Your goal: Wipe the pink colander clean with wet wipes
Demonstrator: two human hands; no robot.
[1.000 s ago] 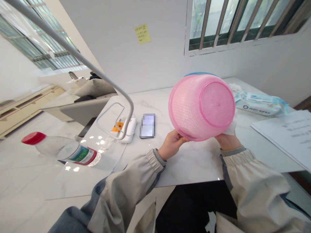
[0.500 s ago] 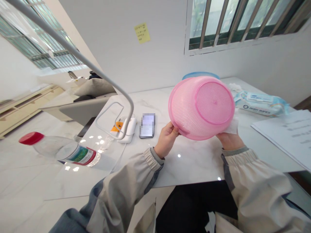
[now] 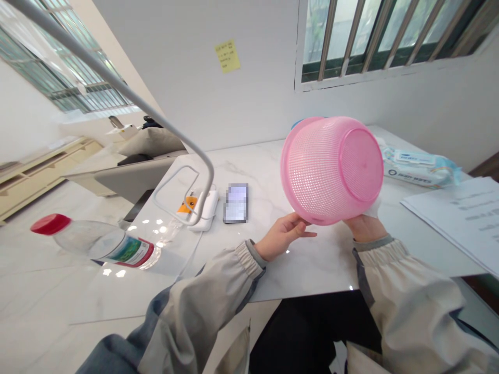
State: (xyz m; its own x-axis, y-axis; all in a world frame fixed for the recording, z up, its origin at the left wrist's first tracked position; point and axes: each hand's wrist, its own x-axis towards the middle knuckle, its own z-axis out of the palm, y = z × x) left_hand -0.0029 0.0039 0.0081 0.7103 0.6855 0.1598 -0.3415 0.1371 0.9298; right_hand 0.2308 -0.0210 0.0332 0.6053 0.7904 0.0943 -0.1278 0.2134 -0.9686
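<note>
A pink mesh plastic basket (image 3: 331,169) is held tilted above the white marble table (image 3: 307,259), its bottom turned toward me and to the right. My right hand (image 3: 364,227) grips it from below at the right, with a white wipe (image 3: 375,206) pressed against the basket's underside; most of the fingers are hidden behind it. My left hand (image 3: 286,236) is below the basket's lower rim, fingers stretched out and loose, the fingertips just touching the rim.
A phone (image 3: 236,202) and a white device (image 3: 205,209) lie to the left. A water bottle with a red cap (image 3: 97,241) lies on its side. A wet-wipes pack (image 3: 419,166), papers (image 3: 460,213), a blue basin edge (image 3: 297,124) and a grey lamp arm (image 3: 117,83) are nearby.
The basket has turned and shifted right, showing more of its side. My left hand let go of the rim and now only touches it from below.
</note>
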